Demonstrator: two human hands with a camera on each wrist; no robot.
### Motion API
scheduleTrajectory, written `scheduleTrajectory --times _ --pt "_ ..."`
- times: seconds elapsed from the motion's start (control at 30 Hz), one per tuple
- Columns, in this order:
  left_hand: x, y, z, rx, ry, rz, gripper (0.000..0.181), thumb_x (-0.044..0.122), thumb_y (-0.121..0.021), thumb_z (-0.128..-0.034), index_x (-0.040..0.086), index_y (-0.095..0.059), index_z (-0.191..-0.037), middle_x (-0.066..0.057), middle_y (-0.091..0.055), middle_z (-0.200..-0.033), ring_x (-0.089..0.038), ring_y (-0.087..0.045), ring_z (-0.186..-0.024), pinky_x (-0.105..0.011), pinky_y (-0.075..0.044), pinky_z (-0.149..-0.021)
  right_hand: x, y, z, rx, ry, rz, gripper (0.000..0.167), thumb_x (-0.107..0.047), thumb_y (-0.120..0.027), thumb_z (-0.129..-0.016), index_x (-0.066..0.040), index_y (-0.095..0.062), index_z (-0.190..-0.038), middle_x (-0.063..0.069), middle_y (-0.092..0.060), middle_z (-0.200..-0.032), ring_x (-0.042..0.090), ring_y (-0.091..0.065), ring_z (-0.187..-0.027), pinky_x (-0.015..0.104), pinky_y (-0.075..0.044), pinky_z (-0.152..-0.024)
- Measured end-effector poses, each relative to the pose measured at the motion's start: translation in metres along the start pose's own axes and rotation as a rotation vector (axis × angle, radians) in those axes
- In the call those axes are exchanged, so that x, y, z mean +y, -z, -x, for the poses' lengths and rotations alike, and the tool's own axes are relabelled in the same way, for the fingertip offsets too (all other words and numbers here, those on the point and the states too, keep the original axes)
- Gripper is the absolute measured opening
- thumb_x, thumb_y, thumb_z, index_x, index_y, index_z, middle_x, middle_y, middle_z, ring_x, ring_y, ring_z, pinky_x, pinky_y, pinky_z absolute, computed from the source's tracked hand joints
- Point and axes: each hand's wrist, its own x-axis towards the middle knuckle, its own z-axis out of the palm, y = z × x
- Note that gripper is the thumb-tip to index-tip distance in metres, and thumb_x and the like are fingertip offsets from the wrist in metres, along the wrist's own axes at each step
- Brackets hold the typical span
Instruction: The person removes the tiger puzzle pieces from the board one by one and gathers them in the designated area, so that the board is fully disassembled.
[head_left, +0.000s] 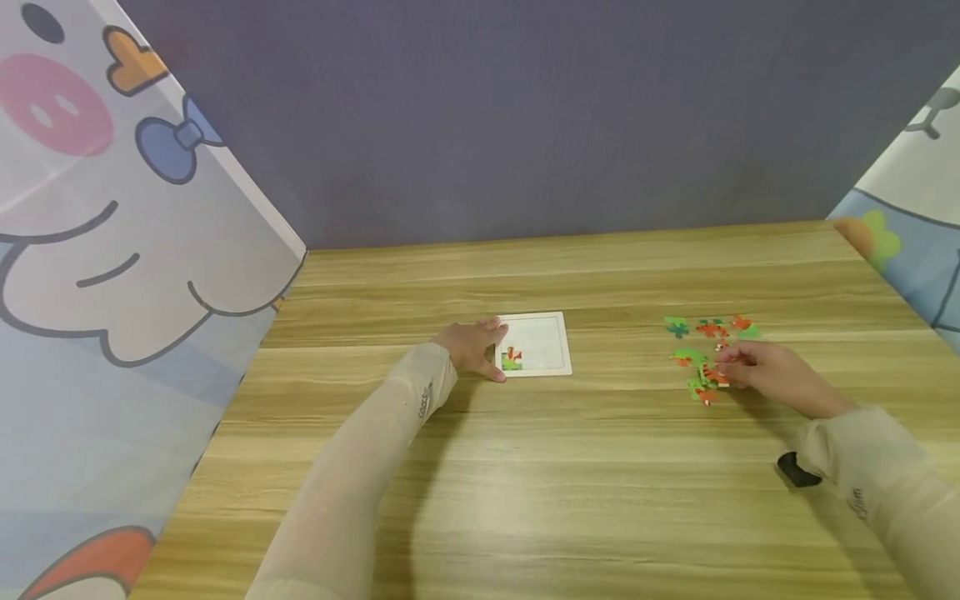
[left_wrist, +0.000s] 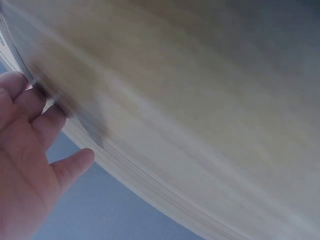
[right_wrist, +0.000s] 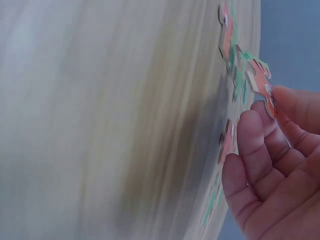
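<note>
A white puzzle tray point(head_left: 543, 342) lies flat on the table, with a small red and green patch of puzzle point(head_left: 512, 360) in its near left corner. My left hand point(head_left: 471, 347) rests at the tray's left edge, thumb and fingers spread apart along it. Over to the right, my right hand point(head_left: 776, 375) is above a group of loose puzzle pieces point(head_left: 677, 327) in green, orange and teal. In the right wrist view its thumb and index finger pinch an orange and green puzzle piece point(right_wrist: 260, 80), raised off the table. Part of the pile is hidden behind this hand.
A small black object point(head_left: 798, 470) is partly under the right sleeve. The wood-grain table point(head_left: 600, 475) meets a dark grey panel point(head_left: 540, 125) at the back. Cartoon-printed cloth point(head_left: 150, 275) hangs at both sides.
</note>
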Motion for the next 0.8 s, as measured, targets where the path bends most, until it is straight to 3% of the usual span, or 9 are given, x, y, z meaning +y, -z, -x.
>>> scheduleTrajectory --times 0.3,0.6,0.8 --pt "-0.002 0.0 0.001 -0.004 -0.001 0.022 0.096 0.056 -0.063 -0.0819 0.016 -0.012 -0.153 -0.001 -0.003 -0.157 -0.018 -0.008 -0.142 -0.046 -0.018 -0.111 0.012 0.007 0.014 -0.035 -0.034 -0.065 0.022 -0.006 -0.048 -0.098 0.012 -0.058 -0.105 0.003 -0.064 -0.084 0.007 -0.054 -0.066 0.025 -0.049 -0.06" --pt "-0.003 -0.002 -0.003 -0.01 0.009 0.019 0.097 0.058 -0.063 -0.0812 0.018 -0.011 -0.153 0.001 -0.002 -0.157 -0.016 -0.007 -0.142 -0.045 -0.016 -0.112 0.019 0.009 0.024 -0.013 -0.058 -0.053 0.031 -0.013 -0.048 -0.099 0.013 -0.058 -0.112 0.008 -0.067 -0.091 0.006 -0.058 -0.069 0.025 -0.049 -0.061" --pt "-0.002 -0.001 -0.003 -0.011 0.012 0.029 0.097 0.057 -0.063 -0.081 0.018 -0.011 -0.153 0.001 -0.001 -0.156 -0.016 -0.007 -0.142 -0.046 -0.017 -0.111 0.023 0.012 0.025 -0.035 -0.089 -0.084 0.03 -0.012 -0.049 -0.099 0.014 -0.056 -0.111 0.003 -0.066 -0.092 0.004 -0.058 -0.07 0.024 -0.05 -0.062"
